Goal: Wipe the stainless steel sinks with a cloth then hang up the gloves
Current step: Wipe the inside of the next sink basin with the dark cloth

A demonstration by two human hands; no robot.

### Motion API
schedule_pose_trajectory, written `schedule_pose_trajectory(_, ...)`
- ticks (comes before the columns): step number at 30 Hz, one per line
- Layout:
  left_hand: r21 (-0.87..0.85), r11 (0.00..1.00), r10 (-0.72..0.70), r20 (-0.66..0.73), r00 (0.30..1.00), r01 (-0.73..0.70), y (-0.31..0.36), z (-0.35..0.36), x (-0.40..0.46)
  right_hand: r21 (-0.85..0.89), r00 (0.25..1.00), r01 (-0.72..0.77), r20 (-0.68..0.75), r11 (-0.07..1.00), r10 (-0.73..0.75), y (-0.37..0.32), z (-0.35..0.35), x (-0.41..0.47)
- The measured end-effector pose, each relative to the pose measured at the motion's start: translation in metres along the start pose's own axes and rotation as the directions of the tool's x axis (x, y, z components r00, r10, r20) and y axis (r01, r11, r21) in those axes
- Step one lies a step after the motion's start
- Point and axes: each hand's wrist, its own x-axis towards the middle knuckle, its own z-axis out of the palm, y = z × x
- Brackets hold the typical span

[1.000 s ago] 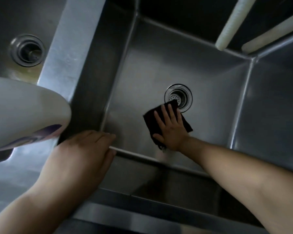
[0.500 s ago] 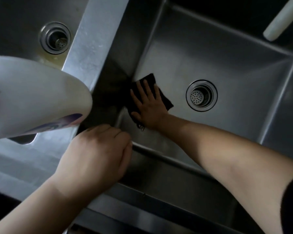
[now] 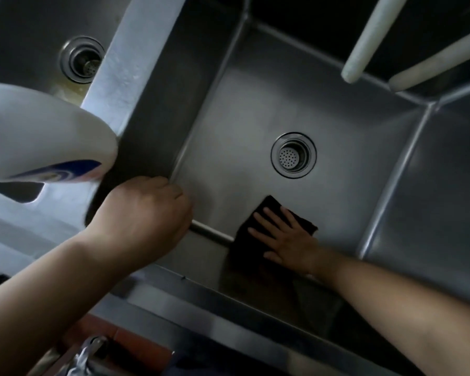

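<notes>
I look down into a deep stainless steel sink [image 3: 255, 104] with a round drain [image 3: 293, 156] in its floor. My right hand [image 3: 285, 237] lies flat, fingers spread, pressing a dark cloth [image 3: 244, 245] against the sink floor by the near wall, below and left of the drain. My left hand [image 3: 144, 215] is curled into a loose fist over the near left rim corner, holding nothing that I can see. No gloves are in view.
A second sink with its own drain [image 3: 82, 59] lies to the left, beyond a steel divider [image 3: 136, 50]. A white bottle [image 3: 38, 137] with a blue label looms at the left edge. Two pale tubes [image 3: 372, 36] hang over the back right corner.
My right hand has slid the cloth from the sink's left wall corner to the right along the near edge of the floor. My left hand stays on the rim.
</notes>
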Motion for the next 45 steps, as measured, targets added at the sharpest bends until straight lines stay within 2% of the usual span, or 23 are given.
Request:
schedule_pose_trajectory(2, -0.002, 1.0, -0.004, 0.02, 1.0, 0.004, 0.008, 0.0, 0.009, 0.02, 0.999, -0.041, -0.013, 0.999, 0.041, 0.013, 0.011, -0.033)
schedule_pose_trajectory(5, -0.013, 1.0, -0.012, 0.053, 0.999, 0.013, 0.017, 0.004, 0.023, 0.036, 0.989, -0.146, 0.044, 0.989, 0.144, 0.033, 0.02, -0.063)
schedule_pose_trajectory(9, -0.037, 0.999, -0.032, 0.074, 0.997, 0.035, 0.024, 0.017, 0.039, 0.056, 0.932, -0.342, 0.15, 0.938, 0.331, 0.063, 0.027, -0.066)
schedule_pose_trajectory(11, -0.014, 1.0, -0.025, 0.079, 0.997, 0.026, 0.027, 0.022, 0.043, 0.052, 0.865, -0.48, 0.198, 0.876, 0.462, 0.079, 0.031, -0.063)
schedule_pose_trajectory(14, 0.02, 0.999, -0.047, 0.102, 0.994, 0.045, 0.03, 0.027, 0.046, 0.17, 0.747, -0.663, 0.217, 0.729, 0.629, 0.109, 0.026, -0.053)
schedule_pose_trajectory(19, 0.022, 0.994, -0.111, 0.147, 0.983, 0.109, 0.029, 0.041, 0.046, 0.27, 0.495, -0.862, 0.263, 0.43, 0.828, 0.164, 0.006, -0.034)
schedule_pose_trajectory(24, 0.0, 0.993, -0.118, 0.166, 0.979, 0.12, 0.03, 0.044, 0.047, 0.235, 0.403, -0.91, 0.306, 0.341, 0.863, 0.139, 0.013, -0.036)
schedule_pose_trajectory(27, -0.025, 0.992, -0.116, 0.174, 0.978, 0.122, 0.03, 0.045, 0.046, 0.21, 0.366, -0.929, 0.407, 0.304, 0.837, 0.101, 0.02, -0.043)
schedule_pose_trajectory(31, -0.025, 0.991, -0.12, 0.203, 0.972, 0.128, 0.029, 0.041, 0.045, 0.229, 0.293, -0.953, 0.528, 0.199, 0.797, 0.04, 0.028, -0.042)
schedule_pose_trajectory(33, -0.034, 0.992, -0.116, 0.208, 0.971, 0.125, 0.029, 0.04, 0.045, 0.256, 0.293, -0.951, 0.559, 0.175, 0.776, 0.011, 0.03, -0.041)
schedule_pose_trajectory(36, -0.055, 0.993, -0.093, 0.195, 0.976, 0.106, 0.03, 0.041, 0.044, 0.271, 0.326, -0.942, 0.607, 0.197, 0.725, -0.009, 0.036, -0.044)
schedule_pose_trajectory(40, -0.128, 0.991, -0.011, 0.183, 0.983, 0.035, 0.028, 0.031, 0.046, 0.34, 0.354, -0.925, 0.596, 0.172, 0.721, -0.004, 0.036, -0.044)
schedule_pose_trajectory(45, -0.098, 0.995, 0.013, 0.227, 0.974, 0.009, 0.018, 0.024, 0.063, 0.344, 0.316, -0.928, 0.528, 0.141, 0.788, 0.035, 0.025, -0.025)
